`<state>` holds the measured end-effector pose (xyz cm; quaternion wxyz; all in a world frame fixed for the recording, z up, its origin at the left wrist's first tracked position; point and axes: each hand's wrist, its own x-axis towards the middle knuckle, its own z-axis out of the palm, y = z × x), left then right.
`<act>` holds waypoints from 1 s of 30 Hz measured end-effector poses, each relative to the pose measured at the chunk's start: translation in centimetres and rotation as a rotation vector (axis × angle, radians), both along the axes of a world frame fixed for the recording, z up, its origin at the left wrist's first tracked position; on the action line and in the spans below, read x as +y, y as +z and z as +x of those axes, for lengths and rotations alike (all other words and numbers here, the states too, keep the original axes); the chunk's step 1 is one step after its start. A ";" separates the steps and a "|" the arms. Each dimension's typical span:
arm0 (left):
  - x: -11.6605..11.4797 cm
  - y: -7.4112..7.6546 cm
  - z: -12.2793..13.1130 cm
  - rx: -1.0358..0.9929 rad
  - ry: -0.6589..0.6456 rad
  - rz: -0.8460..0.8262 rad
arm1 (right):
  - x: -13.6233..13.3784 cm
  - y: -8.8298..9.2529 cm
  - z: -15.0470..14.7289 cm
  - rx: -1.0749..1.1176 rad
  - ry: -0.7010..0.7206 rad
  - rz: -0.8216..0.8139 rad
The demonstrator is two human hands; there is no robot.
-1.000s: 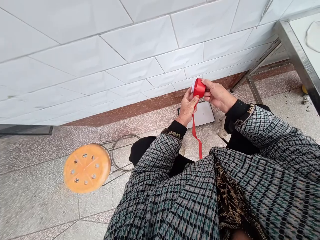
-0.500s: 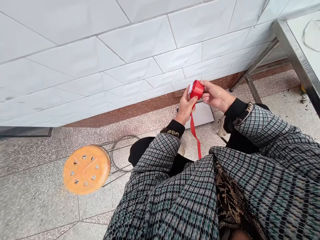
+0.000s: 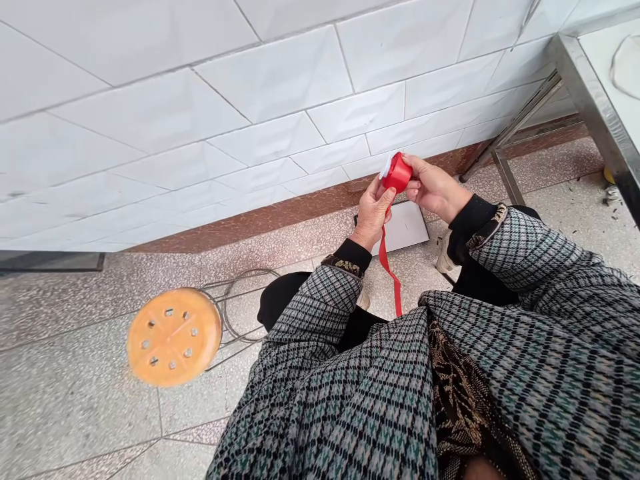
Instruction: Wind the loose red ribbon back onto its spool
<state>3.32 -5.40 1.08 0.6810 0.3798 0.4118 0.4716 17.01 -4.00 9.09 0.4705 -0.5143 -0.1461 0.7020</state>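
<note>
A spool of red ribbon [image 3: 399,173] with a white end disc is held up in front of me by both hands. My left hand [image 3: 373,213] grips it from below, thumb pressed on the ribbon's side. My right hand [image 3: 433,188] holds it from the right with fingers curled round it. A loose red ribbon tail [image 3: 389,267] hangs down from the spool toward my lap. Both arms are in checked sleeves with black cuffs.
A white flat box [image 3: 407,227] lies on the speckled floor under my hands, against the white tiled wall. An orange round stool [image 3: 173,337] with a wire frame stands at my left. A steel table [image 3: 597,113] and its legs are at the right.
The spool has turned slightly in my hands and shifted a little up and right. The hanging tail swings a bit; its end sits about where it was.
</note>
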 end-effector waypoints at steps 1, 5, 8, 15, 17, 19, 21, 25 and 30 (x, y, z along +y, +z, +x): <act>0.0 -0.1 0.0 -0.004 -0.013 0.003 | 0.2 0.1 0.2 0.010 -0.010 -0.013; 0.2 -0.1 -0.1 0.002 -0.056 -0.003 | 0.5 0.5 0.4 0.034 0.006 -0.042; 0.2 0.1 -0.2 -0.008 -0.072 0.004 | 0.5 0.6 0.4 0.060 0.035 -0.075; 0.2 0.5 -0.3 -0.013 -0.090 0.012 | 0.8 0.5 0.9 0.107 0.138 -0.149; 0.2 0.5 -0.2 -0.020 -0.074 0.010 | 0.6 0.5 0.9 0.095 0.151 -0.140; 0.2 0.4 -0.1 -0.033 -0.038 0.012 | 0.1 0.5 0.6 0.081 0.146 -0.089; 0.2 0.3 0.0 -0.044 0.005 0.012 | -0.4 0.3 0.2 0.064 0.142 -0.020; 0.1 0.2 0.1 -0.035 0.047 -0.005 | -1.0 0.0 -0.4 0.000 0.133 0.049; 0.0 0.3 0.0 -0.014 -0.030 -0.014 | -0.2 0.2 0.3 -0.013 0.074 -0.001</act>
